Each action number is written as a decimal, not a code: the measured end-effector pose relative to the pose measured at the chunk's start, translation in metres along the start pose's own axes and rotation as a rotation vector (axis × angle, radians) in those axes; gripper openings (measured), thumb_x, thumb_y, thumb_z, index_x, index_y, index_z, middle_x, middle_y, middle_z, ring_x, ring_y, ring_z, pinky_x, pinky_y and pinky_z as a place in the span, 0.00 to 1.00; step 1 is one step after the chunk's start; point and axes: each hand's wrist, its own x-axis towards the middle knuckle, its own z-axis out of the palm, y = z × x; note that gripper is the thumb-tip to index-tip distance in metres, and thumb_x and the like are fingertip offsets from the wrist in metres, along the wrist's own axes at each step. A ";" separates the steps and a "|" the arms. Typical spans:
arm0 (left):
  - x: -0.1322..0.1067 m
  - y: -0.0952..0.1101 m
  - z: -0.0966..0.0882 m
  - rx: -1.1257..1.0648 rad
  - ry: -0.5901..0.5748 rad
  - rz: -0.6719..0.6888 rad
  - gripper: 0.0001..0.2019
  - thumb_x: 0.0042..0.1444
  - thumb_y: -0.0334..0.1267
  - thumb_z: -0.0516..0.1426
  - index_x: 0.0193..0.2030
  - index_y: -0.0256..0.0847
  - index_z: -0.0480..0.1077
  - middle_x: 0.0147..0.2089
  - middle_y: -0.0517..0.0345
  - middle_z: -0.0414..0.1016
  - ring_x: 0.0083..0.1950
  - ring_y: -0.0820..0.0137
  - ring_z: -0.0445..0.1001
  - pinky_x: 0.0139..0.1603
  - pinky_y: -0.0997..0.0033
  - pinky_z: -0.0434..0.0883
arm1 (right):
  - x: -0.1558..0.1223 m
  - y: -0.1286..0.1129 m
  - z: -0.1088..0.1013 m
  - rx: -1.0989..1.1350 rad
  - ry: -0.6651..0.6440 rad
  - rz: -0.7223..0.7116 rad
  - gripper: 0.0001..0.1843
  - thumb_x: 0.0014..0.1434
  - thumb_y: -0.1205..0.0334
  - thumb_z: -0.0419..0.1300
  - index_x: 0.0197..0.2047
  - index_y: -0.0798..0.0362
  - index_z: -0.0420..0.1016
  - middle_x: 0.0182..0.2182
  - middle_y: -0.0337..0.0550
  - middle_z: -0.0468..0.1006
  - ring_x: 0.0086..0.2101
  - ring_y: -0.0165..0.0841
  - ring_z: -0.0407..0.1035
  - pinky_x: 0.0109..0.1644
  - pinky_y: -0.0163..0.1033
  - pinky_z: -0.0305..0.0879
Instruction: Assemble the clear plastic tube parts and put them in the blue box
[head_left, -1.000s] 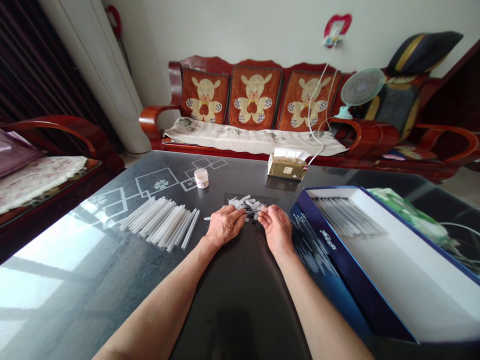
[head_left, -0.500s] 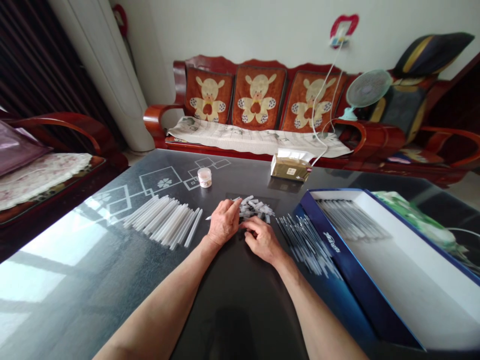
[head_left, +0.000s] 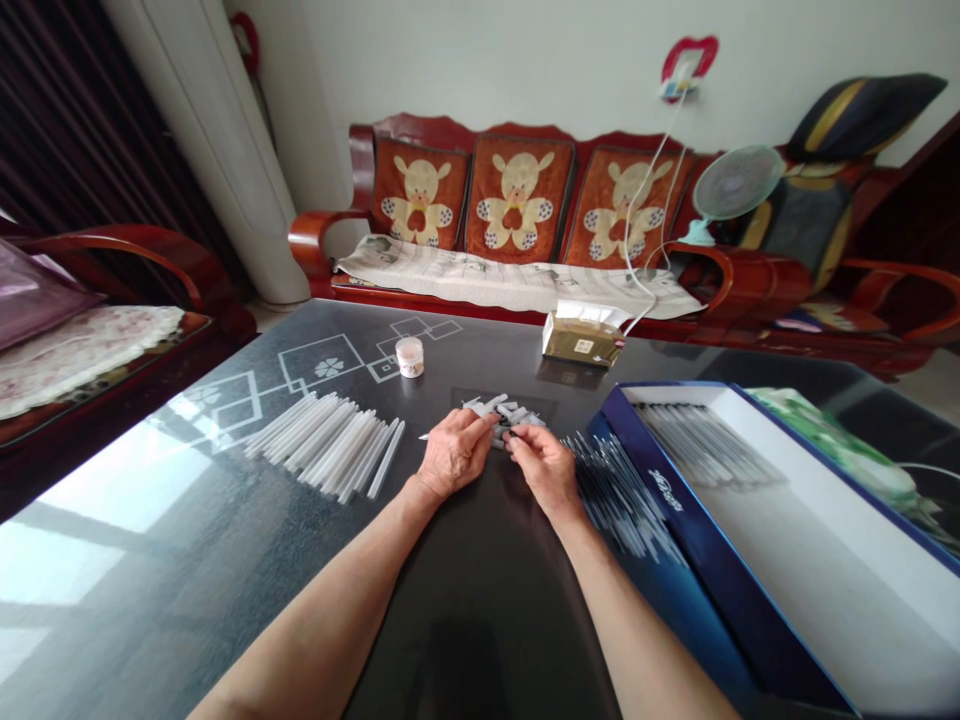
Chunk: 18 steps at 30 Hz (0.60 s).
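Observation:
My left hand point(head_left: 452, 455) rests on the dark glass table point(head_left: 225, 560), fingers closed around a thin white tube whose tip pokes out to the left. My right hand point(head_left: 546, 462) is beside it, fingers pinched on a small piece at the near edge of a pile of short pale caps point(head_left: 504, 410). The two hands almost touch in front of that pile. A row of long white tubes point(head_left: 330, 443) lies to the left of my left hand. A fan of thin clear refills point(head_left: 619, 480) lies to the right of my right hand.
A blue-rimmed white box lid point(head_left: 750, 520) holding more clear tubes fills the right side. A small round jar point(head_left: 409, 356) and a tissue box point(head_left: 583, 337) stand further back. A red wooden sofa point(head_left: 517, 200) and a small fan point(head_left: 731, 185) are beyond the table.
My right hand went down toward the near side of the caps pile, then came back up beside my left hand with a small piece pinched. My left hand stayed almost still, holding its tube.

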 end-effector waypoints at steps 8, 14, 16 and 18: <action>0.001 0.001 0.001 -0.032 -0.058 0.066 0.14 0.65 0.39 0.48 0.51 0.40 0.71 0.36 0.54 0.70 0.37 0.68 0.68 0.43 0.66 0.69 | 0.002 0.000 0.000 -0.065 0.044 -0.048 0.11 0.52 0.57 0.65 0.39 0.49 0.80 0.36 0.41 0.81 0.36 0.36 0.75 0.48 0.46 0.72; 0.001 0.003 0.002 -0.017 -0.099 0.068 0.14 0.65 0.39 0.48 0.50 0.41 0.71 0.36 0.53 0.70 0.37 0.67 0.68 0.43 0.66 0.69 | 0.002 0.000 0.000 -0.042 0.016 -0.052 0.10 0.51 0.59 0.65 0.38 0.48 0.81 0.35 0.41 0.82 0.36 0.37 0.75 0.47 0.46 0.72; 0.001 0.003 0.002 -0.014 -0.105 0.070 0.14 0.65 0.39 0.48 0.50 0.41 0.71 0.36 0.53 0.70 0.37 0.67 0.69 0.42 0.66 0.69 | 0.001 -0.001 0.000 -0.047 0.007 -0.058 0.09 0.51 0.59 0.65 0.38 0.47 0.81 0.35 0.41 0.82 0.36 0.37 0.75 0.48 0.46 0.72; 0.001 0.003 0.002 -0.010 -0.107 0.076 0.14 0.65 0.39 0.48 0.49 0.40 0.71 0.36 0.52 0.71 0.37 0.67 0.69 0.43 0.65 0.70 | 0.001 -0.003 0.001 -0.057 0.001 -0.069 0.09 0.52 0.60 0.64 0.38 0.47 0.81 0.36 0.41 0.82 0.37 0.37 0.75 0.49 0.46 0.71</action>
